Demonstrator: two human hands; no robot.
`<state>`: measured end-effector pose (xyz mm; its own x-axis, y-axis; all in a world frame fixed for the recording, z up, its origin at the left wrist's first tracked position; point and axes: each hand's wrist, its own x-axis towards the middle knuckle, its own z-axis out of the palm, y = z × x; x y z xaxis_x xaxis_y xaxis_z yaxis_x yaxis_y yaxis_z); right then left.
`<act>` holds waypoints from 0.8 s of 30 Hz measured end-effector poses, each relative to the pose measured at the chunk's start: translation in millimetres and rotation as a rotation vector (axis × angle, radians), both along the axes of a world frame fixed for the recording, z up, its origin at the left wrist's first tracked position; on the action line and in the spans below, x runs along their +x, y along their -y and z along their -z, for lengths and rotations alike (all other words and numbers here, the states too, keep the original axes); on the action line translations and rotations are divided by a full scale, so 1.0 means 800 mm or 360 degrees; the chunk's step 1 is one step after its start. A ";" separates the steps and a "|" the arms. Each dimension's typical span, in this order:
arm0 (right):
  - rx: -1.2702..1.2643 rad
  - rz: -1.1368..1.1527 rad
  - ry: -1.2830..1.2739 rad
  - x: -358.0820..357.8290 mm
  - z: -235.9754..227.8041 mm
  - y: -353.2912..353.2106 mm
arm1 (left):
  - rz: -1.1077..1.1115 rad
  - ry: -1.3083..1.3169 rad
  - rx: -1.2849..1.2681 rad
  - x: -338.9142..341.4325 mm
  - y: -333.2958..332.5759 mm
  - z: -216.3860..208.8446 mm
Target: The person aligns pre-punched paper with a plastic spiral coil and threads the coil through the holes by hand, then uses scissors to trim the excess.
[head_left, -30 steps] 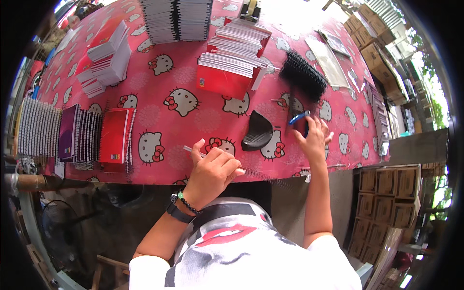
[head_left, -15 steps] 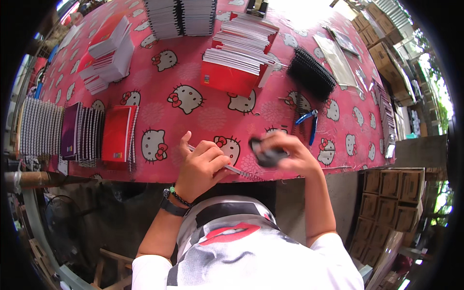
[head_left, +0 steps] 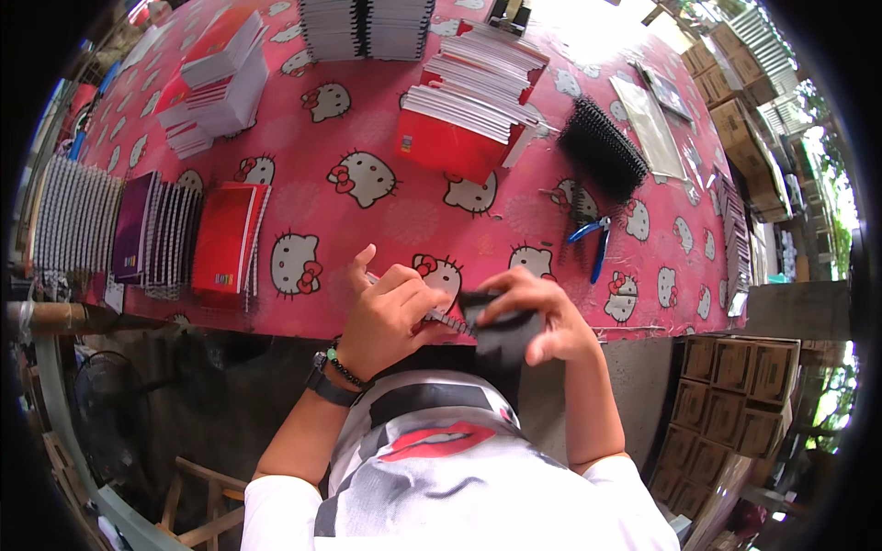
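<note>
Near the table's front edge, my left hand (head_left: 390, 312) is closed on a thin notebook (head_left: 370, 278) seen edge-on, its forefinger pointing up. A dark spiral coil (head_left: 450, 321) runs along the notebook's edge and sticks out to the right of my fingers. My right hand (head_left: 542, 317) grips a soft-looking black pad (head_left: 505, 332) at the coil's right end; motion blurs it, and its exact kind cannot be made out. Whether the pad touches the coil I cannot tell. Blue-handled pliers (head_left: 599, 248) lie beyond my right hand.
Red-covered booklets (head_left: 450, 142) stand mid-table, beside a bundle of black coils (head_left: 602, 151). At left are red notebooks (head_left: 223, 239), spiral-bound stacks (head_left: 73, 216) and loose page blocks (head_left: 220, 101). Upright bound stacks (head_left: 395, 32) stand at the back. Cardboard boxes (head_left: 730, 395) are piled right of the table.
My right hand has come slightly left and lower with the black pad, which now covers the coil's right end. Less coil shows. My left hand keeps its hold.
</note>
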<state>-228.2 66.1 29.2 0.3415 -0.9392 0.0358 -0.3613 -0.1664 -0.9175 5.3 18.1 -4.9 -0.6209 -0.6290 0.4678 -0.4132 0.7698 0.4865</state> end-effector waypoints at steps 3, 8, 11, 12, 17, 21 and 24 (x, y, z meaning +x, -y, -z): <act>-0.0163 0.0358 -0.0439 0.012 0.013 0.009 | -0.0070 -0.0072 0.0075 0.000 -0.003 -0.001; -0.0084 -0.0121 0.0069 0.020 -0.002 0.007 | -0.0077 -0.0045 0.0155 0.007 -0.009 0.006; -0.0174 0.0361 -0.0635 0.012 0.012 0.017 | -0.0277 -0.0153 0.0088 0.009 -0.002 -0.011; -0.0079 0.0261 -0.0384 0.009 0.015 0.015 | -0.0296 -0.0346 0.0223 0.012 -0.002 -0.008; 0.0042 0.0089 -0.0174 0.028 0.016 0.015 | 0.0046 -0.1011 0.1137 0.024 0.010 0.056; 0.0107 -0.0151 0.0450 0.022 0.004 0.021 | 0.0087 -0.0809 0.1214 0.027 0.010 0.054; -0.0042 0.0025 -0.0210 0.033 0.012 0.033 | 0.0119 -0.0794 0.1233 0.028 0.011 0.059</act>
<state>-201.6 39.3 19.2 0.3301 -0.9438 0.0164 -0.4815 -0.1833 -0.8570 28.0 9.6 -51.8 -0.5119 -0.8445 0.1575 0.0204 0.1714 0.9850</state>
